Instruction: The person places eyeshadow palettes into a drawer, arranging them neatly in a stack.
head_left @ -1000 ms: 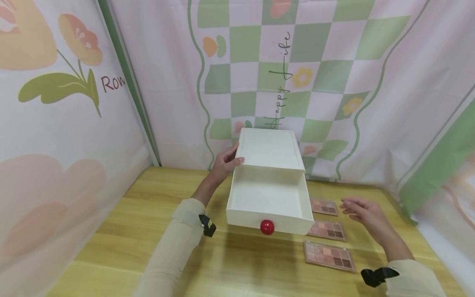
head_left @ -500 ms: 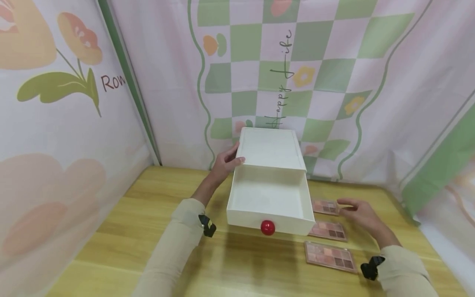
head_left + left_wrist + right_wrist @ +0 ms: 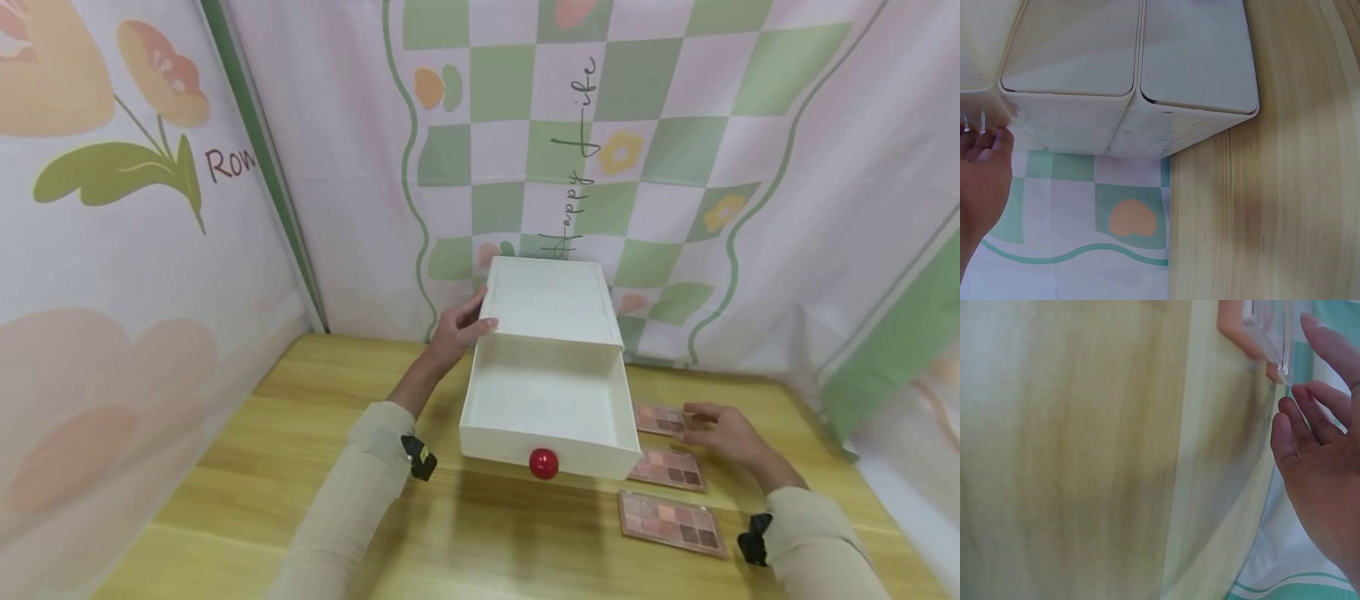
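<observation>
My left hand [image 3: 452,335] grips the left side of a white drawer cabinet [image 3: 553,300], its thumb on the top's front edge. In the left wrist view the fingers bend against the upper tier's side. The top drawer [image 3: 547,396] is pulled out, with nothing inside and a red round knob [image 3: 543,463] on its front. My right hand [image 3: 729,435] is at the right end of the farthest eyeshadow palette [image 3: 660,419], fingers spread and thumb apart. In the right wrist view, the clear-edged palette [image 3: 1266,331] lies beside the fingertips; contact cannot be told.
Two more eyeshadow palettes, a middle one [image 3: 667,468] and a near one [image 3: 672,523], lie right of the cabinet on the wooden table [image 3: 300,500]. The lower cabinet tiers [image 3: 1197,56] show in the left wrist view. A patterned curtain [image 3: 360,208] hangs right behind.
My right hand has moved left and slightly down to the farthest palette's right end. The left hand keeps its place on the cabinet, and the drawer has stayed pulled out.
</observation>
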{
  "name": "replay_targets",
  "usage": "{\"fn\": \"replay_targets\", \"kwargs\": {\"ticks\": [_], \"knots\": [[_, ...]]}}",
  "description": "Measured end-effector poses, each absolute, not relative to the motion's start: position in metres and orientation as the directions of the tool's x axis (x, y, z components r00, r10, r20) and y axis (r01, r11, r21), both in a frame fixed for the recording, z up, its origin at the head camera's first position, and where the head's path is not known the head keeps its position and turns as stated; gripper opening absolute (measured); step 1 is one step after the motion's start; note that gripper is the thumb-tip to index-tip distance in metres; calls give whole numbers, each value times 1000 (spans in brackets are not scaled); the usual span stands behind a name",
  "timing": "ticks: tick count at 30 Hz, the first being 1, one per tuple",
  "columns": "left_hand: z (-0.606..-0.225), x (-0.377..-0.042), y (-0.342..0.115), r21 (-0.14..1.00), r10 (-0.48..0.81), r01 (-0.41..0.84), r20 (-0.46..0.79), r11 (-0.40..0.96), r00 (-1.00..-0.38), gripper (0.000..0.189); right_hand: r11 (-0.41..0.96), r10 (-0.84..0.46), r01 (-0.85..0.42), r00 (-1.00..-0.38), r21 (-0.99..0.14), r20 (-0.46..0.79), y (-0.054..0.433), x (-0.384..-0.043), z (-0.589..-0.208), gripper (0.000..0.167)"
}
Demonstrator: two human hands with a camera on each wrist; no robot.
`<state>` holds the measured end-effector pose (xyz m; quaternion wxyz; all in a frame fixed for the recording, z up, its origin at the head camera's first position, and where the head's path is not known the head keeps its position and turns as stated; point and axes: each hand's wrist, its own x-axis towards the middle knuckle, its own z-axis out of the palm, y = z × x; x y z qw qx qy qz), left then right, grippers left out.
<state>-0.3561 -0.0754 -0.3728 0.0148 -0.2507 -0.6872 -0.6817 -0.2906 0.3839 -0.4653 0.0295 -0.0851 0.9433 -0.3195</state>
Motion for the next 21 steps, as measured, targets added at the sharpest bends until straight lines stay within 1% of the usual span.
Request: {"fn": "replay_targets", "kwargs": {"ticks": [5,8,15,21], "knots": [[-372,-356,-76,930,329,364,358,-45,-874,73,784,-194,-136,-981,-606,-31,386,-299,-471,78],[-371,-356,-76,931,328,364,355,-36,-875,73,792,-209,-153,-978,-591,-27,386,-303,-473,81],[-372,-354,-77,929,323,368,360,-37,-876,71,790,-212,-177,-977,-588,9,384,-310,-478,79],[-372,-355,-76,927,327,373,362,-33,-873,71,770,-225,-196,-974,-608,29,386,-314,-484,76]]}}
